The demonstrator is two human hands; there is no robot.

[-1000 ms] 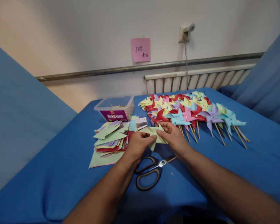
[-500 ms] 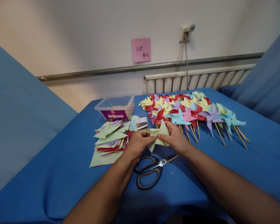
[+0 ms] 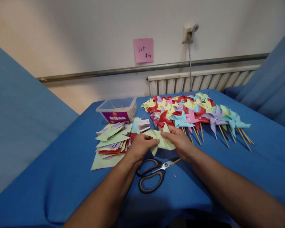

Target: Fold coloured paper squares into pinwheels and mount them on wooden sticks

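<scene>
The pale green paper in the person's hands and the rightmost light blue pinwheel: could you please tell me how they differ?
Colour: the pale green paper is green; the rightmost pinwheel is light blue.
Pose: the left hand and right hand hold the paper, while the pinwheel rests among others.
Centre: the pinwheel shows a shiny fastener; none shows on the paper, partly covered by fingers.
Both have pointed corners.

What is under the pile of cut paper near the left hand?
A pale green sheet, with a pink edge beneath it, sticks out toward the camera from under the pile. The pile and left forearm hide the rest.
</scene>
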